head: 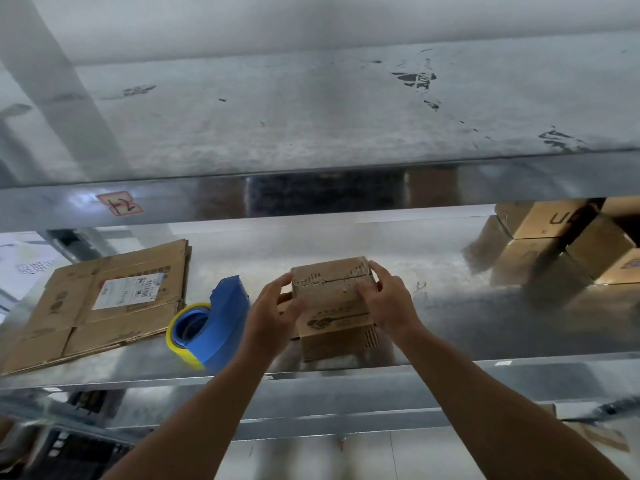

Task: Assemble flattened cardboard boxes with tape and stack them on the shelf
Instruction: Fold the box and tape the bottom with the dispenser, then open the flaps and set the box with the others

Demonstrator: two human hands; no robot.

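A small assembled cardboard box [332, 299] sits on the metal shelf [450, 327], its taped seam facing me. My left hand [273, 313] grips its left side with curled fingers. My right hand [388, 303] grips its right side, thumb on the front face. Left of the box lies a blue tape dispenser [214, 323] with a yellow-edged roll. Further left, a pile of flattened cardboard boxes [104, 303] lies flat on the same shelf.
Several assembled boxes [568, 244] are stacked at the back right of this shelf. An upper metal shelf [311, 116] hangs overhead, with a labelled front rail. A lower shelf level shows below.
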